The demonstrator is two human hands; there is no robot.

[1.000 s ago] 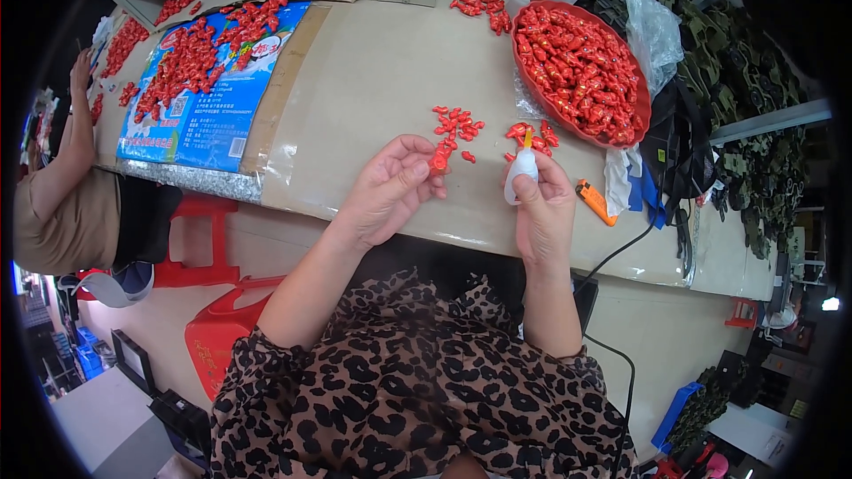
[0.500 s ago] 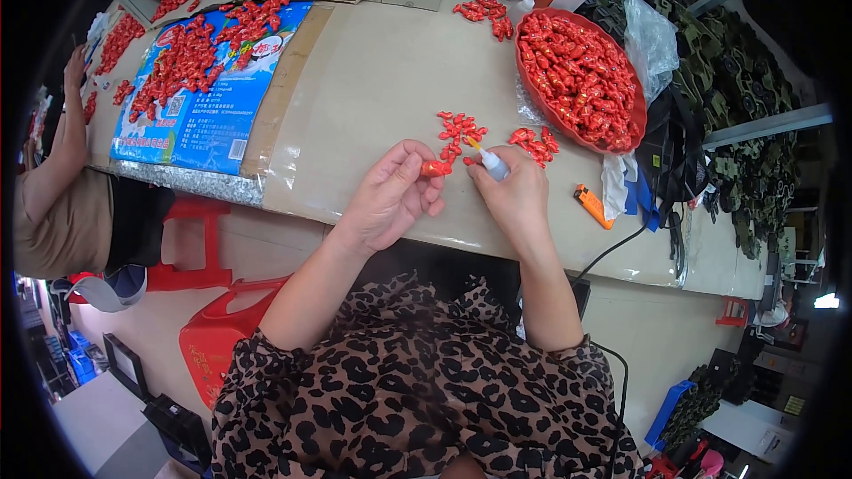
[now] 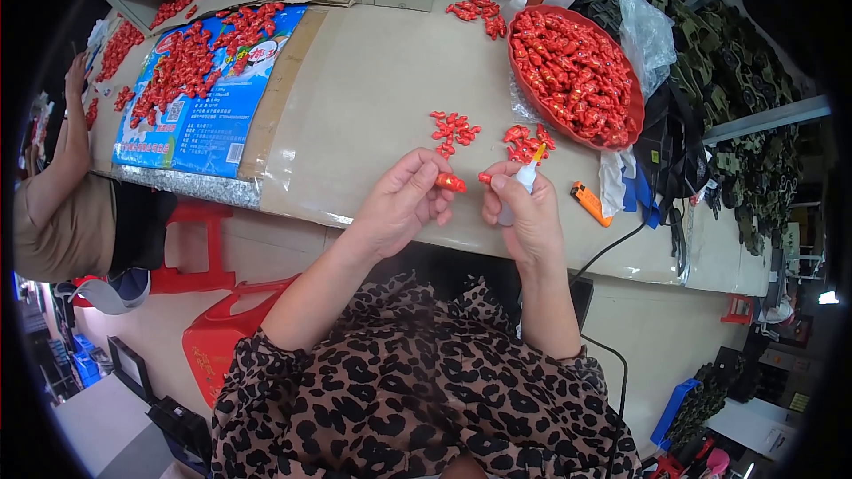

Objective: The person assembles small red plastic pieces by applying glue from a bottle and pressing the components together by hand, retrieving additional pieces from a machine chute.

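Observation:
My left hand [image 3: 390,208] pinches a red, gold-marked figure piece [image 3: 452,183] between thumb and fingers, its end pointing right. Facing it, my right hand [image 3: 532,226] holds a smaller red piece [image 3: 485,177] at its fingertips. The same hand also grips a white glue bottle [image 3: 525,178] with a yellow nozzle, tipped upward. A narrow gap separates the two red pieces. Just beyond my hands, small red pieces [image 3: 454,130] lie in a loose group on the covered table [image 3: 373,80]. A second group of red pieces [image 3: 527,143] lies right of it.
A scalloped red bowl [image 3: 531,94] heaped with red pieces stands at the back right, another glue bottle [image 3: 514,6] beside it. An orange cutter [image 3: 591,204] lies near the right edge. Red pieces cover a blue cardboard sheet [image 3: 213,146] at left. Another person's arm [image 3: 75,115] reaches in there.
My right hand has drawn back from the near group of pieces with a small red piece at its fingertips. The glue bottle's nozzle has swung from pointing left to pointing up.

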